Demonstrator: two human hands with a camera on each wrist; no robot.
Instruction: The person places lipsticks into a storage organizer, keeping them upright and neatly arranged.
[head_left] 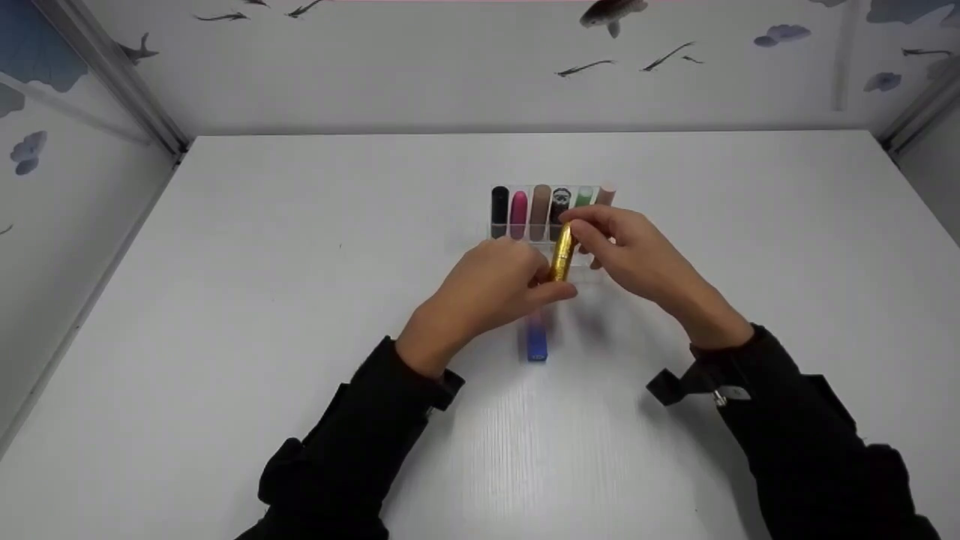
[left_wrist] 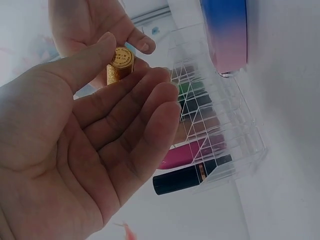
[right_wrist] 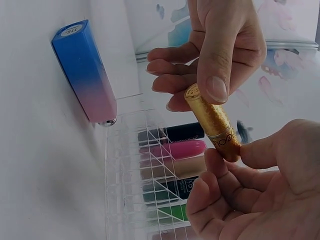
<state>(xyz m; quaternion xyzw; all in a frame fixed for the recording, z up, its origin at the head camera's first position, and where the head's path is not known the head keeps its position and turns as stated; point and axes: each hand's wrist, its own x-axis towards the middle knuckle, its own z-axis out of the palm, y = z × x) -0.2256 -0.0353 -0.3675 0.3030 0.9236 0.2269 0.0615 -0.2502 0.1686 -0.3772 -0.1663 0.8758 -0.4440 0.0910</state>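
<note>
A shiny gold lipstick tube (head_left: 562, 253) is held up between both hands, in front of a clear lipstick stand (right_wrist: 119, 175). My left hand (head_left: 495, 281) pinches its lower end between thumb and index finger, the other fingers stretched out loosely. At the upper end, my right hand (head_left: 637, 251) grips the tube with thumb and fingertips. The tube's round labelled base (left_wrist: 122, 57) faces the left wrist camera. Just below the hands, a blue-to-pink lipstick tube (head_left: 537, 343) lies on the table, partly hidden by the left hand in the head view.
In the stand's row are a black tube (head_left: 500, 204), a bright pink one (head_left: 519, 210), a tan one (head_left: 540, 206), a dark patterned one, a green one (right_wrist: 172, 214) and a pale pink one (head_left: 606, 195). Patterned panels (head_left: 480, 82) border the white table (head_left: 300, 225).
</note>
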